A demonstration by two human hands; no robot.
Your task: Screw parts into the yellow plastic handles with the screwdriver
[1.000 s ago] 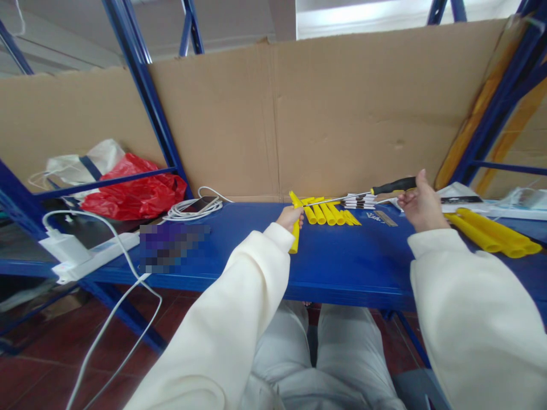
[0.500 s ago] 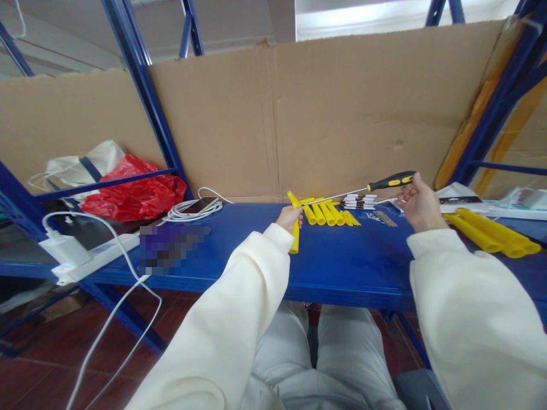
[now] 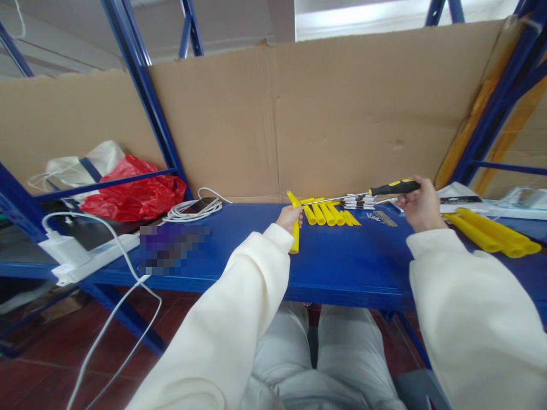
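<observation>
My left hand [image 3: 289, 218] is closed around a yellow plastic tube [image 3: 294, 244], held steeply over the blue tabletop with its narrow top end showing above my fingers. In my right hand [image 3: 421, 206] is the end of the black and yellow handle of a long screwdriver [image 3: 394, 187], gripped by the fingers. Its thin shaft runs left, almost level, and the tip meets the tube beside my left fingers; the exact contact is hidden. Just right of that hand lies a row of yellow tubes [image 3: 329, 215], with smaller yellow pieces [image 3: 350, 218] at its end.
Black-and-white bundled items [image 3: 359, 201], tiny metal parts [image 3: 375, 216] and a flat metal strip [image 3: 385, 218] lie behind. Larger yellow tubes [image 3: 491, 233] rest at right. On the left are a coiled white cable [image 3: 192, 209], a red bag [image 3: 134, 188] and a power strip [image 3: 98, 259]. Cardboard [image 3: 342, 114] stands behind.
My right hand has shifted its grip at the screwdriver's handle, and the handle end has dipped slightly. The left hand and its tube look unmoved.
</observation>
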